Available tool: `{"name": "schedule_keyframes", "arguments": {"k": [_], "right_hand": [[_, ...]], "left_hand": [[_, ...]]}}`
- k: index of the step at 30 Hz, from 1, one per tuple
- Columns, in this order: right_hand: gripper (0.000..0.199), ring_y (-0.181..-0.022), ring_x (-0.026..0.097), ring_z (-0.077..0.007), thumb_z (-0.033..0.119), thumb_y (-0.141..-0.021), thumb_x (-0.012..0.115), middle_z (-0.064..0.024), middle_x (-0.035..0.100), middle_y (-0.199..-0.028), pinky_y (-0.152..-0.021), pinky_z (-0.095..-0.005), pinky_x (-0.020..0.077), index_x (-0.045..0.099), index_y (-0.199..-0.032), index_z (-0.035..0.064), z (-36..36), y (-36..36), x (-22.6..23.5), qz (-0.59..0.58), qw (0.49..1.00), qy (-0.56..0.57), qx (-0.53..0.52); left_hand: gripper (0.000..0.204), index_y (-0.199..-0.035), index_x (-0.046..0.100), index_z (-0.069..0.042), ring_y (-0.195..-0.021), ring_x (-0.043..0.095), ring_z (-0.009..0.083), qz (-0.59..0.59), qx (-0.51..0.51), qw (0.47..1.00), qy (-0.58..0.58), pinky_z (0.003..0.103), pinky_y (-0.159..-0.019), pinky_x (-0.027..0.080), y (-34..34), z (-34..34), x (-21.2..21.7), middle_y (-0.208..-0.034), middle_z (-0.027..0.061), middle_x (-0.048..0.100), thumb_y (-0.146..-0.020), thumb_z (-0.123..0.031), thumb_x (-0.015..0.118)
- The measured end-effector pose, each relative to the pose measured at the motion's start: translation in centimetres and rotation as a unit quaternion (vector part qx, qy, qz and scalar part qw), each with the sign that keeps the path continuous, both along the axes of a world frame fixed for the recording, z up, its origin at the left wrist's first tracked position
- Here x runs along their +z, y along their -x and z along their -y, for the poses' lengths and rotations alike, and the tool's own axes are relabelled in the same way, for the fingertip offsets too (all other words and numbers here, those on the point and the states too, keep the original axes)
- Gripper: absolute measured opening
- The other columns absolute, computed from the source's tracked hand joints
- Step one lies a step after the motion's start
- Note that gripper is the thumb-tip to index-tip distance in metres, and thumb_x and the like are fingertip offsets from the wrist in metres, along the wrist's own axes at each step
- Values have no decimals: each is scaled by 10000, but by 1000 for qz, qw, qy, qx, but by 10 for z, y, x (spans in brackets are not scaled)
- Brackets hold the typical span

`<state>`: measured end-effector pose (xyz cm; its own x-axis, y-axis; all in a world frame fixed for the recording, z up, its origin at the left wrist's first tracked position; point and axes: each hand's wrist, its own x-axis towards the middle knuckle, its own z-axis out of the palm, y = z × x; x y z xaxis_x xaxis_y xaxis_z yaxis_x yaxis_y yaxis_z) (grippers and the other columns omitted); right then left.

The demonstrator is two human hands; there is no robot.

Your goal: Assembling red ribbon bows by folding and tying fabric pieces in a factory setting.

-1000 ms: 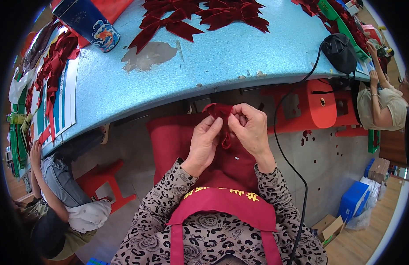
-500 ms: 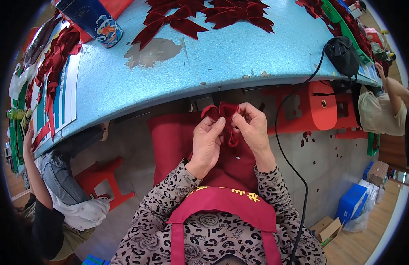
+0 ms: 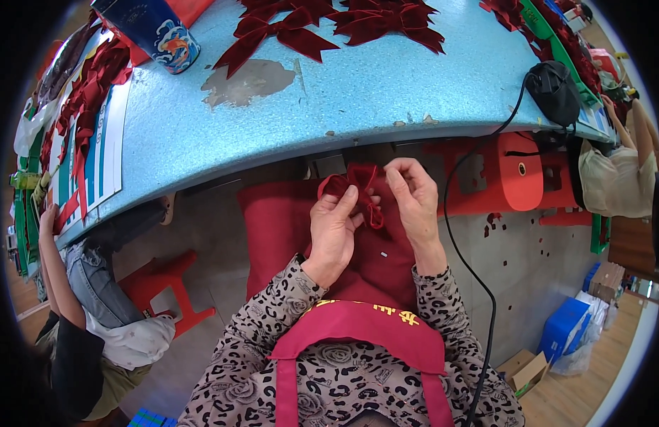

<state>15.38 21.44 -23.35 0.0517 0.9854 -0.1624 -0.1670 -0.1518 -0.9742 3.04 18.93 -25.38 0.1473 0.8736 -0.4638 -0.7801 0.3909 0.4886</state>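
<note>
Left hand (image 3: 335,231) closed round a dark red ribbon bow (image 3: 358,192), thumb pressed up against its loops. Right hand (image 3: 417,203) pinching the same bow from the other side, fingertips curled onto the fold. Held in the air over the lap, just below the near edge of the blue worktop (image 3: 329,107). More finished red bows (image 3: 344,21) lying up on the worktop. Patterned cup (image 3: 155,32) at upper left. Black cable (image 3: 479,285) trailing down on the right.

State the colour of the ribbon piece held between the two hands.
Dark red ribbon piece, seen best in the head view.
</note>
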Motion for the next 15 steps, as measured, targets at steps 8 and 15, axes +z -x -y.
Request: {"name": "schedule_keyframes", "arguments": {"k": [8, 15], "right_hand": [[117, -708, 552, -82, 65, -804, 638, -50, 575, -840, -614, -214, 441, 578, -832, -31, 10, 4, 5, 205, 967, -134, 68], [116, -738, 533, -97, 58, -803, 630, -53, 569, -832, -662, -222, 419, 562, -805, -36, 8, 5, -9, 216, 959, -164, 85]], "left_hand": [[166, -1021, 541, -86, -841, 600, 127, -76, 48, 995, -51, 301, -731, 499, 3, 3, -2, -947, 36, 624, -862, -72, 587], [197, -995, 527, -87, -915, 573, 143, -29, 57, 996, -58, 312, -773, 468, 8, 5, 0, -976, 29, 596, -824, -36, 613]]}}
